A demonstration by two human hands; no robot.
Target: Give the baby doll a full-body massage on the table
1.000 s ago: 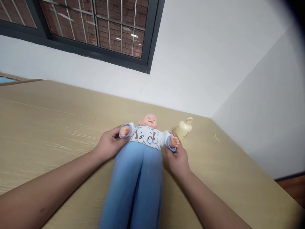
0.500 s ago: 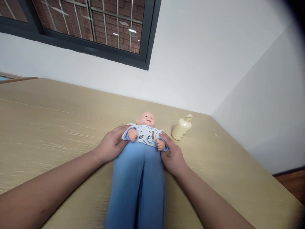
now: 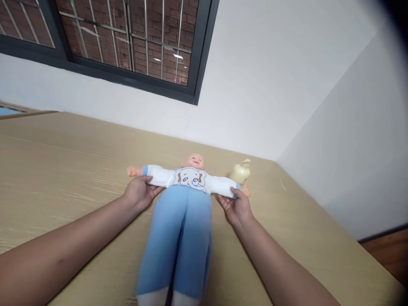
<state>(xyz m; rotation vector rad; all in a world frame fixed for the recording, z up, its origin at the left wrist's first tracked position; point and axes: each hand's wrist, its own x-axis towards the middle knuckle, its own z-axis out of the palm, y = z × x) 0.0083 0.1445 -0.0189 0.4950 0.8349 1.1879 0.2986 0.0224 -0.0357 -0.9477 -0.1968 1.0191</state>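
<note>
A baby doll (image 3: 188, 204) in blue trousers and a white top with an elephant face lies on its back, head toward the wall, arms stretched out sideways. My left hand (image 3: 138, 194) is closed around the doll's sleeve (image 3: 159, 174) on the left, thumb on top and fingers beneath. On the other side, my right hand (image 3: 237, 206) grips the opposite sleeve (image 3: 221, 186) near its blue cuff, its thumb over the cuff. A cream-coloured pump bottle (image 3: 240, 172) stands just behind that arm, partly covered by it.
The doll rests on a wood-coloured tabletop (image 3: 79, 178). A thin pale strip (image 3: 283, 184) lies to the right of the bottle. White walls (image 3: 242, 85) meet behind the table, below and beside a dark-framed window (image 3: 199, 51).
The doll's arms, bent in front of its chest before, are now spread out to both sides. My hands have moved outward with them, and more of the doll's legs shows.
</note>
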